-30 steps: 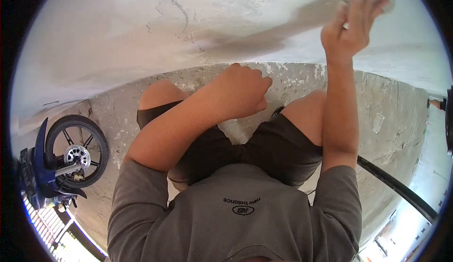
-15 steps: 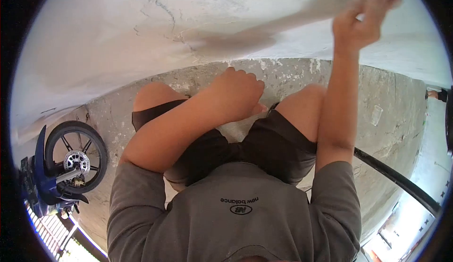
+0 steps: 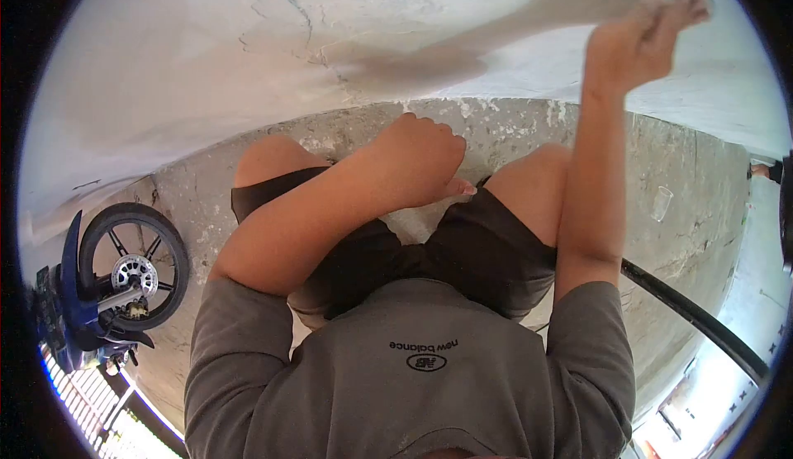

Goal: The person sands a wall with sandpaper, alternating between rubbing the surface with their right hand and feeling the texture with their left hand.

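My right hand [image 3: 640, 42] is raised against the whitish wall [image 3: 396, 38] at the upper right, arm stretched out. Its fingers are bent and pressed together, slightly blurred; whatever lies under them, if anything, is too unclear to name. A shadow of the arm falls across the plaster beside it. My left hand [image 3: 425, 157] is curled into a loose fist between my knees, back of the hand up, thumb sticking out to the right. The inside of that fist is hidden. Thin dark cracks [image 3: 289, 0] run down the wall left of the middle.
A motorcycle wheel [image 3: 169, 252] and blue fender [image 3: 74, 294] stand at the left. On the concrete floor [image 3: 694, 170] lies a clear plastic cup [image 3: 662, 204]. A black bar [image 3: 694, 318] slants beside my right elbow. Part of another person's arm [image 3: 775, 170] shows at the far right.
My right hand has shifted slightly down and to the right along the wall. The left hand stays nearly in place. The view has tilted a little.
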`<action>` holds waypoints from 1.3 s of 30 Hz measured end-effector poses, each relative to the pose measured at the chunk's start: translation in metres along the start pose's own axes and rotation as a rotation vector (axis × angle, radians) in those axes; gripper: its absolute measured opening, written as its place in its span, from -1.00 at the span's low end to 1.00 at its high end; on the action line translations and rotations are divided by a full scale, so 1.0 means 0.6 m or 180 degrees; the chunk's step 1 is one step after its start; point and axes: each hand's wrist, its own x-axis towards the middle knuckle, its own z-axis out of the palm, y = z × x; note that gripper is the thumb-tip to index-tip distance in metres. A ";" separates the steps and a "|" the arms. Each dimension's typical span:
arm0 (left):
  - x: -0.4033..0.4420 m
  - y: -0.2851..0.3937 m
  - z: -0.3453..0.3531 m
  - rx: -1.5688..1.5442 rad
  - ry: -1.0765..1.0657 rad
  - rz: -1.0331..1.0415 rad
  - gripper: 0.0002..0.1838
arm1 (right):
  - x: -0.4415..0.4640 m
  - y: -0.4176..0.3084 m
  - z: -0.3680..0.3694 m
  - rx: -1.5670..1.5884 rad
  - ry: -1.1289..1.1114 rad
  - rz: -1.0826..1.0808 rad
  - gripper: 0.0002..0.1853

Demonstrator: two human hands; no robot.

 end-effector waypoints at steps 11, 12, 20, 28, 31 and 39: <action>0.002 -0.003 0.011 -0.0103 0.0007 -0.0023 -0.37 | 0.011 0.024 -0.012 -0.0453 -0.0115 -0.0005 -0.59; 0.004 -0.003 0.009 -0.0090 0.0004 -0.0022 -0.37 | 0.007 0.006 -0.003 -0.0107 -0.0282 -0.0206 -0.60; 0.005 0.001 0.004 -0.0085 -0.0030 -0.0016 -0.35 | 0.027 0.013 0.012 -0.0509 0.0053 -0.0203 -0.62; 0.004 -0.008 0.003 -0.0036 0.0112 -0.0048 -0.37 | 0.046 0.039 -0.020 -0.0408 0.0118 0.0275 -0.58; 0.004 -0.007 0.003 -0.0009 0.0181 -0.0004 -0.38 | 0.009 0.015 -0.005 -0.0429 -0.0001 0.0192 -0.55; -0.006 -0.003 -0.003 0.0044 0.0291 -0.0039 -0.39 | 0.065 -0.005 -0.001 -0.0545 0.0002 -0.0007 -0.58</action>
